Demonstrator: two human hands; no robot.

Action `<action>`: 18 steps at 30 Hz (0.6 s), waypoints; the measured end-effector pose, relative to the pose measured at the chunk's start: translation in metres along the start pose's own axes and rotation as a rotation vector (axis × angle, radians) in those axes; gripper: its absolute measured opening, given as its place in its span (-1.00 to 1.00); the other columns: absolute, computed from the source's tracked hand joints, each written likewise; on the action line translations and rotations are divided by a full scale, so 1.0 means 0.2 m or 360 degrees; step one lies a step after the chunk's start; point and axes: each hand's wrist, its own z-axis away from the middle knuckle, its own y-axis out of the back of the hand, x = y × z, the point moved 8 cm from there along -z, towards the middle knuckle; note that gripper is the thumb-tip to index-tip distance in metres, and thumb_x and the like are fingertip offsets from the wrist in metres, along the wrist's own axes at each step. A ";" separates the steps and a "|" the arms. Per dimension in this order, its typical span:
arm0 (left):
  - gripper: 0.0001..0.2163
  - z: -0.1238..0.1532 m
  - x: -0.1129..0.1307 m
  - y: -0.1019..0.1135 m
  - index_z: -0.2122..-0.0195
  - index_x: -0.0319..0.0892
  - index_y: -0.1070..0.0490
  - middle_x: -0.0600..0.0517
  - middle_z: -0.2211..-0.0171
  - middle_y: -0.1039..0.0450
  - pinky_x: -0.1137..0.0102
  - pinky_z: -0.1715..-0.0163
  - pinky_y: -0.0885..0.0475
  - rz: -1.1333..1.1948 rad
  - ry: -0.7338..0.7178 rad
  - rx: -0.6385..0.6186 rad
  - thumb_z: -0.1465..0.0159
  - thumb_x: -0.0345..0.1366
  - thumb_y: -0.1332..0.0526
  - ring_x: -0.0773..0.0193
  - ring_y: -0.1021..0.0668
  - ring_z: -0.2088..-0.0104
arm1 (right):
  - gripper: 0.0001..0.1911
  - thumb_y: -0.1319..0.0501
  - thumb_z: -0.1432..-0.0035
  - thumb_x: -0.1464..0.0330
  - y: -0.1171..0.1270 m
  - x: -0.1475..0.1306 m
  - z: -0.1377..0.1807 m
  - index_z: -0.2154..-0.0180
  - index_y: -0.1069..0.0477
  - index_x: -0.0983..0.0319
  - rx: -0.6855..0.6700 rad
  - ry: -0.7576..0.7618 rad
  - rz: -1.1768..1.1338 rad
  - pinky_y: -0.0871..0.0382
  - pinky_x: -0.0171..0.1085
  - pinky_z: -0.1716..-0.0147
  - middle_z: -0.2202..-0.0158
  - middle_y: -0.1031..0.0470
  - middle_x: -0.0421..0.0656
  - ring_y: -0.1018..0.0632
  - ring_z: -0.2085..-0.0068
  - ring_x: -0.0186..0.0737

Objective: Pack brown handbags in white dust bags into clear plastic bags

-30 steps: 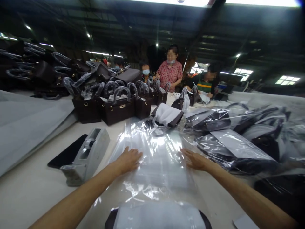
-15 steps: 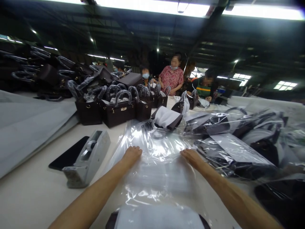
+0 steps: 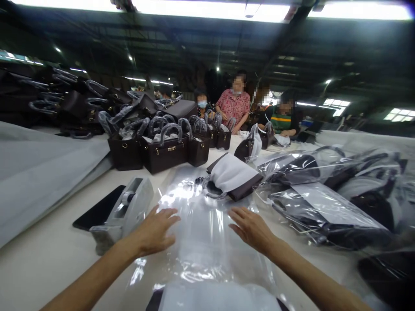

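A clear plastic bag (image 3: 207, 242) lies spread before me. Over its left side is my left hand (image 3: 157, 231), open with the fingers apart and nothing in them. My right hand (image 3: 251, 226), also open, is over the right side with its fingers stretched inward. Whether either hand touches the plastic I cannot tell. Just beyond my fingers a dark handbag wrapped in a white sheet (image 3: 231, 172) rests tilted at the plastic's far end. At the bottom edge, closest to me, a second white-covered dark handbag (image 3: 217, 298) shows only in part.
Left of my left hand stands a grey tape dispenser (image 3: 128, 207) beside a black flat phone-like slab (image 3: 100, 207). Several dark handbags (image 3: 165, 153) line the table behind. Plastic-wrapped bags (image 3: 324, 207) are heaped on the right. Co-workers (image 3: 233, 106) are across the table.
Both hands have let go of the plastic's edge and their fingers have spread. My left hand moved left and nearer. The plastic has dropped flatter, showing more of the far white-covered handbag.
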 end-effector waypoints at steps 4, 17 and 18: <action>-0.50 -0.14 0.20 -0.09 -0.18 0.04 -0.06 -0.07 -0.26 0.06 -0.15 -0.11 0.04 0.0161 -0.0308 -0.0015 -0.21 -0.16 -0.09 -0.08 -0.03 -0.24 | -0.36 -0.08 -0.18 0.26 -0.13 0.04 -0.34 -0.22 0.09 0.28 0.0007 -0.0193 0.0097 -0.38 -0.21 0.28 -0.17 -0.12 0.12 -0.47 0.10 -0.08; -0.45 -0.16 0.25 -0.30 -0.22 0.14 0.08 -0.12 -0.26 0.14 -0.34 -0.03 0.23 0.0312 -0.0465 -0.0189 -0.22 0.11 0.07 -0.19 0.10 -0.24 | -0.67 -0.09 -0.21 0.28 0.01 0.74 -0.68 0.01 -0.26 0.25 0.0077 -0.0760 0.0270 -0.39 -0.12 0.18 0.04 -0.33 -0.08 -0.44 0.12 -0.20; -0.40 -0.15 0.25 -0.30 -0.22 0.12 0.08 -0.14 -0.26 0.14 -0.35 -0.02 0.23 0.0317 -0.0490 -0.0186 -0.18 0.16 0.04 -0.22 0.09 -0.23 | -0.64 -0.09 -0.21 0.28 0.05 0.78 -0.70 -0.03 -0.22 0.23 0.0117 -0.0845 0.0269 -0.38 -0.09 0.15 -0.02 -0.29 -0.06 -0.42 0.08 -0.17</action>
